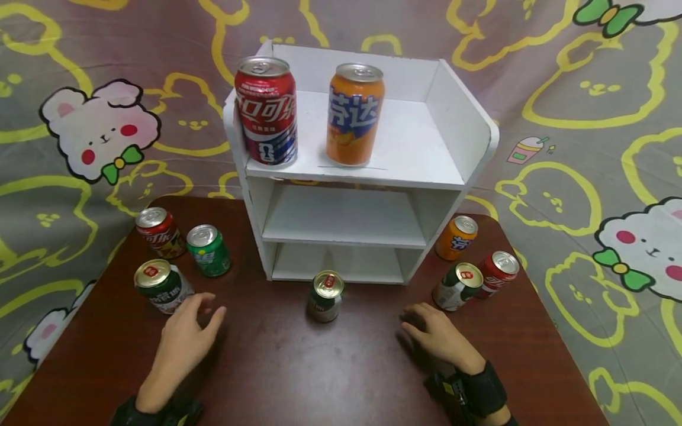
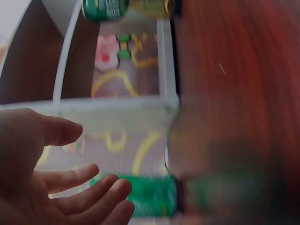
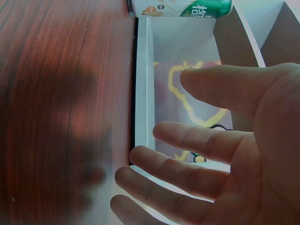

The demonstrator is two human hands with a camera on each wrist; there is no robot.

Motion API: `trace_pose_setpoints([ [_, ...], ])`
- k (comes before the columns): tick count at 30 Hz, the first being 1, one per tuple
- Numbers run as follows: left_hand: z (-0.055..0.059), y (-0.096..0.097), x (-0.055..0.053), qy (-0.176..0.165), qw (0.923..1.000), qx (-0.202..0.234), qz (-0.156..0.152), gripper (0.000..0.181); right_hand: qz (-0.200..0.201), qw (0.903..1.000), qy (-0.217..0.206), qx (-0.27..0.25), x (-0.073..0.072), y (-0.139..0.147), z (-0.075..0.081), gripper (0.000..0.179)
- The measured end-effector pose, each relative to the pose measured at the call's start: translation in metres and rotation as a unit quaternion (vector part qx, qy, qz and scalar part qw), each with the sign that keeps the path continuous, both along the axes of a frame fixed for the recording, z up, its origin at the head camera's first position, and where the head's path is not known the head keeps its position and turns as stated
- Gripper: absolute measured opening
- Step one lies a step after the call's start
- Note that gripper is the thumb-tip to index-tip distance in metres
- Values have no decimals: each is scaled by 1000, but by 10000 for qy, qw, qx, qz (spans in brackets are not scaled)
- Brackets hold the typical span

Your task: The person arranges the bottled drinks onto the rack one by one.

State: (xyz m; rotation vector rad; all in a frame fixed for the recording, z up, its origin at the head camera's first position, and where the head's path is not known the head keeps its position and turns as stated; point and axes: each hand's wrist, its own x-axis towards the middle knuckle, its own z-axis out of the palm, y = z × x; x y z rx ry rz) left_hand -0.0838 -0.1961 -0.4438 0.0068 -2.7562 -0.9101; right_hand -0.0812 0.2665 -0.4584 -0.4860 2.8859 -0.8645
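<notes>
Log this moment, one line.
left hand: holds nothing | right hand: holds nothing | white shelf: red can, orange can on top | middle gold-topped can: upright on table, in front of shelf

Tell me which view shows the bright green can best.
The head view: the bright green can stands whole and unobstructed there. The left wrist view shows it blurred, partly hidden by the left hand; the right wrist view doesn't show it.

A white shelf [image 1: 346,216] stands far back on the brown tabletop [image 1: 319,378], with a red can [image 1: 266,112] and an orange can [image 1: 355,118] on top. A gold-topped can [image 1: 325,299] stands in front. The left grip [image 1: 185,337] is near three cans [image 1: 210,254], the right grip [image 1: 439,334] near three more cans [image 1: 455,287].
</notes>
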Motion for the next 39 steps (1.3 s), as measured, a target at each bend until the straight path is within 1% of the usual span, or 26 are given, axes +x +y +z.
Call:
trace_pose_setpoints([
  [2, -3, -12, 2, -190, 9994, -26, 289, 34, 10, 10000, 18, -17, 0, 0, 0, 33],
  [3, -3, -18, 3, -352, 9984, -27, 443, 37, 18, 10000, 28, -29, 1, 0, 0, 33],
  [4, -4, -25, 4, -529, 9968, -48, 598, 41, 23, 10000, 27, -36, 1, 0, -1, 33],
  [5, -3, -31, 4, -813, 9941, -86, 710, 47, 30, 10000, 24, -36, 1, 1, -1, 33],
  [7, -2, -45, 3, -1451, 9852, -207, 889, 62, 31, 10000, 30, -32, 1, 1, -1, 33],
  [9, 0, -58, 0, -2124, 9720, -330, 951, 78, 23, 10000, 30, -15, 0, 2, 0, 33],
  [11, -1, -68, -2, -2646, 9582, -459, 987, 91, 3, 10000, 46, 2, 0, 2, 0, 32],
  [13, -4, -76, -4, -2952, 9472, -494, 1153, 101, -17, 10000, 64, 12, 0, 2, 0, 31],
  [15, -7, -81, -4, -3091, 9404, -418, 1357, 106, -20, 10000, 58, 26, 0, 2, -1, 31],
  [16, -9, -83, -5, -3078, 9392, -330, 1485, 108, -13, 10000, 59, 30, 1, 2, -2, 30],
  [18, -12, -86, -8, -2894, 9422, -5, 1688, 110, -8, 10000, 42, 28, 1, 2, -2, 30],
  [20, -14, -87, -13, -2525, 9505, 450, 1757, 109, -14, 10000, 48, 7, 0, 2, -2, 30],
  [22, -15, -86, -17, -2111, 9569, 932, 1766, 106, -38, 10000, 49, -23, 0, 2, -2, 30],
  [23, -17, -86, -19, -1947, 9586, 1161, 1726, 104, -51, 10000, 44, -37, 0, 2, -2, 30],
  [25, -20, -84, -22, -1691, 9596, 1561, 1618, 99, -58, 10000, 20, -39, 0, 2, -2, 31],
  [27, -22, -82, -25, -1524, 9595, 1793, 1550, 93, -53, 10000, -23, -27, 0, 2, -2, 31],
  [29, -25, -80, -27, -1416, 9599, 1912, 1481, 90, -88, 10000, -32, -9, 0, 2, -2, 31],
  [31, -29, -78, -30, -1318, 9613, 1916, 1476, 88, -133, 9999, -33, -22, 1, 2, -1, 31],
  [34, -32, -75, -33, -1177, 9608, 1994, 1527, 89, -159, 9999, -29, -7, 1, 3, -2, 30],
  [37, -33, -75, -38, -850, 9546, 2465, 1442, 87, -92, 9999, -51, -19, 1, 3, -3, 31],
  [39, -32, -75, -43, -657, 9478, 2826, 1320, 85, -70, 10000, -54, -17, 0, 3, -4, 32],
])
